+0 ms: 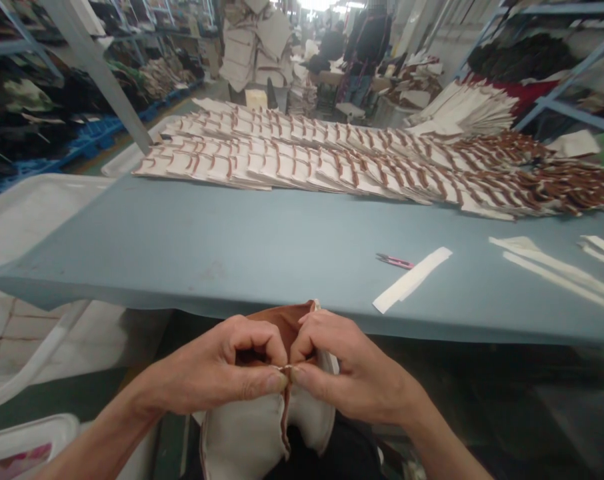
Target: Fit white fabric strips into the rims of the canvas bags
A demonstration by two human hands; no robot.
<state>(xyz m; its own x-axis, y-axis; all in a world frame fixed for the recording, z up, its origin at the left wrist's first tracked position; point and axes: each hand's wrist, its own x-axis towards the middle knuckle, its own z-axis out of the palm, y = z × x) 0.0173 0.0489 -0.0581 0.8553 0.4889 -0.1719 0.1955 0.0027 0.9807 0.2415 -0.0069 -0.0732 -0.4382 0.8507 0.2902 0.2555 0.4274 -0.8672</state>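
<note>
Head view: a blue-grey worktop (262, 233) spans the scene, its far side covered by overlapping rows of brown-edged cream pieces (282, 160). Pink snips (395, 261) touch a white strip (413, 280) toward the right. Before its near edge, the left hand (227, 367) and right hand (345, 367) have their fingers clamped on a cream-and-brown fabric piece (245, 430), side by side. A white bin (57, 193) stands left, a blue rack (577, 114) right; a person (367, 47) stands far back.

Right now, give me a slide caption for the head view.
Left hand and right hand pinch a cream-and-brown fabric piece near a blue table.
</note>
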